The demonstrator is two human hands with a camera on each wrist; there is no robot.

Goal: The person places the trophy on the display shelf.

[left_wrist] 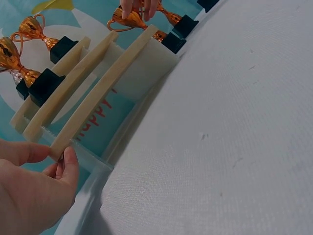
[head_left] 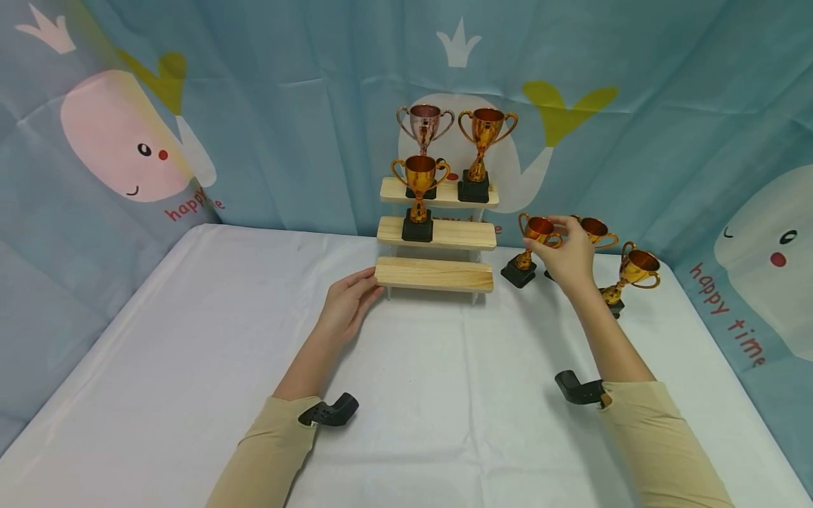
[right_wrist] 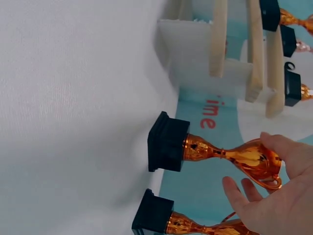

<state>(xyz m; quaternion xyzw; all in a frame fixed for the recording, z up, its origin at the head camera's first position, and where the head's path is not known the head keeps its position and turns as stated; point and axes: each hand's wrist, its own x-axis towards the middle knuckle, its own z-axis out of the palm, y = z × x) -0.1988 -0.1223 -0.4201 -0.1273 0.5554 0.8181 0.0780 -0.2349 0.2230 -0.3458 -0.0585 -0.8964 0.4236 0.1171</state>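
We see the nearest gold trophy cup (head_left: 532, 240) standing on the white tablecloth (head_left: 190, 353) just right of the wooden three-step stand (head_left: 435, 274), our right hand (head_left: 568, 255) at its bowl with thumb and fingers loosely curved; whether they actually pinch it we cannot tell. Our left hand (head_left: 346, 305) rests with straight fingers against the left end of the lowest step. Two more cups (head_left: 635, 271) stand behind the right hand, three on the upper steps.

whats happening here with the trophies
A person is handling small gold trophies by a three-step wooden stand. Their right hand grips the cup of one trophy standing on the table right of the stand; the left hand steadies the bottom step's left end. Three trophies sit on upper steps; two more wait nearby.
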